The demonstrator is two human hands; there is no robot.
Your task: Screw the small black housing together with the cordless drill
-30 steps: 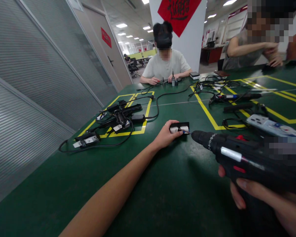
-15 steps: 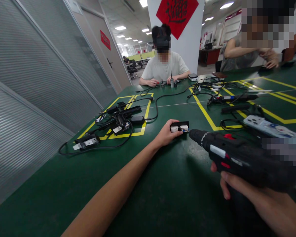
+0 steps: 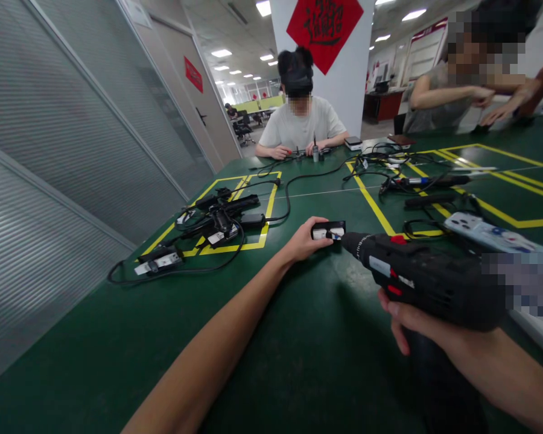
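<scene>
Item 1: black case (image 3: 329, 225) with white insert, lying on the green table (image 3: 298, 337). It is resting just to the right of the left hand (image 3: 304, 241), which is grasping its left end, thumb along the near side. Its long axis is running left to right, and its white-filled side is facing the wearer.

Item 2: black cordless drill (image 3: 425, 277), red-marked. The right hand (image 3: 447, 339) is clasping it by the grip; the body is extending above that hand and forward-left of it. Its long axis is slanting from near right to far left, the chuck pointing at the right end of the case (whether the bit is touching, one cannot tell).

Item 3: cluster of black devices and cables (image 3: 221, 217), lying to the left of the left hand, mostly within yellow tape.

Item 4: pale blue patterned object (image 3: 493, 232), lying beyond the right hand, to its right.

Item 5: co-worker in a light shirt (image 3: 301, 120), sitting beyond the left hand, across the table.
</scene>
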